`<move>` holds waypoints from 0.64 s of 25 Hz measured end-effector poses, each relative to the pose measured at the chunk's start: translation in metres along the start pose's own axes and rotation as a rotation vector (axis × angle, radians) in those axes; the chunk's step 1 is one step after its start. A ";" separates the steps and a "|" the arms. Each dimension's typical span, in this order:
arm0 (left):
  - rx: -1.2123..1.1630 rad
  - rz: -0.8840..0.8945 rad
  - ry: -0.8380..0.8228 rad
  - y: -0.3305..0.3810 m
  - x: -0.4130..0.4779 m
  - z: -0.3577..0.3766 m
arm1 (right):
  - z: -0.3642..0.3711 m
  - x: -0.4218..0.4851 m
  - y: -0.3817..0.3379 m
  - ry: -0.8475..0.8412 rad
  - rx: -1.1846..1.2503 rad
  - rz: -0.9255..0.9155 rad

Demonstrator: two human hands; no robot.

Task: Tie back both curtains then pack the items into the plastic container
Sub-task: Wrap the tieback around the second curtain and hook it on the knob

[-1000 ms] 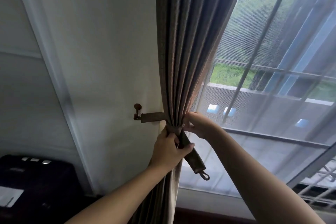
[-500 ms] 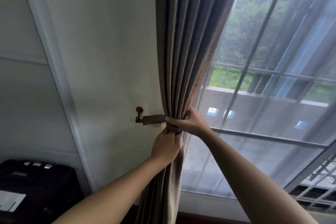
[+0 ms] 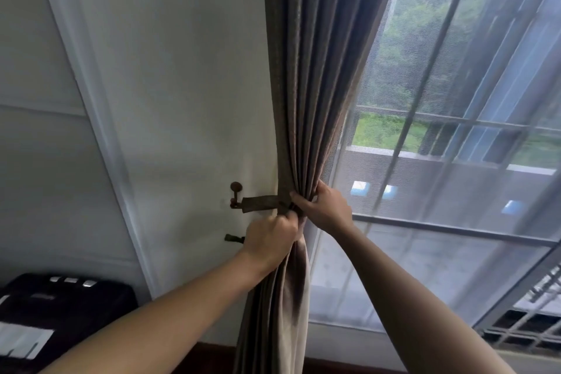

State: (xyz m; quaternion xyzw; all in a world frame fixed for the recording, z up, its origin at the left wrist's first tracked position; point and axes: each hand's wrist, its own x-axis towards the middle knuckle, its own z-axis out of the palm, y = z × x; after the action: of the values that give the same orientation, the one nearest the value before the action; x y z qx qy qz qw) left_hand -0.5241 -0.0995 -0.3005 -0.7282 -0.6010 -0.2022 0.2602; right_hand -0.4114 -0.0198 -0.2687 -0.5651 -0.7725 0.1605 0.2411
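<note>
So you're standing right up against the curtain (image 3: 306,94) with both hands bunching it at waist height of the fabric, and the whole next move is hanging on one thing: where the wall hook (image 3: 235,194) is sitting relative to your left hand (image 3: 270,240). That hook is up and to the left of your left fist, close by but not touching it, with the right hand (image 3: 323,208) sitting on the far side of the curtain from it, so the left is clearly the nearer one. The tieback strap (image 3: 261,204) is already running roughly level from the hook over to the gathered folds, just above your left knuckles, and its free end (image 3: 233,238) is poking out sideways from the left of your fist, pointing back toward the wall and sitting a little below the hook. Your left hand is curled tight around that loose end plus some fabric, and your right is clamping the pleats together with the fingers wrapped round the front of the bundle, right where the strap is crossing. I'd say you're needing to carry that end up and left onto the hook while the right is pinning the folds. I can't tell if the loop on the end is open enough to catch. The plastic container isn't showing anywhere near your hands here.
</note>
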 end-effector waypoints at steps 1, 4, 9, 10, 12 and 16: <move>-0.005 0.025 0.053 -0.003 0.001 -0.003 | 0.000 -0.001 0.000 -0.002 0.012 -0.001; -0.172 0.142 -0.118 -0.024 0.003 -0.005 | -0.003 -0.001 0.004 0.007 0.030 -0.015; -0.357 0.013 -0.706 -0.081 0.020 -0.010 | -0.003 -0.003 0.006 0.059 0.027 -0.032; -0.349 -0.021 -0.708 -0.090 0.020 -0.008 | -0.002 -0.003 0.005 0.080 0.015 -0.039; -0.510 -0.080 -0.733 -0.101 0.015 -0.001 | 0.000 -0.005 0.004 0.111 -0.019 -0.034; -0.836 -0.176 -0.753 -0.124 0.007 0.000 | -0.001 -0.007 0.005 0.125 -0.035 -0.010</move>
State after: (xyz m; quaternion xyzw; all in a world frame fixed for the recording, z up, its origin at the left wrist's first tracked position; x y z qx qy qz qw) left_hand -0.6445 -0.0761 -0.2796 -0.7382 -0.5797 -0.1704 -0.3000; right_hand -0.4056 -0.0251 -0.2717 -0.5743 -0.7614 0.1101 0.2798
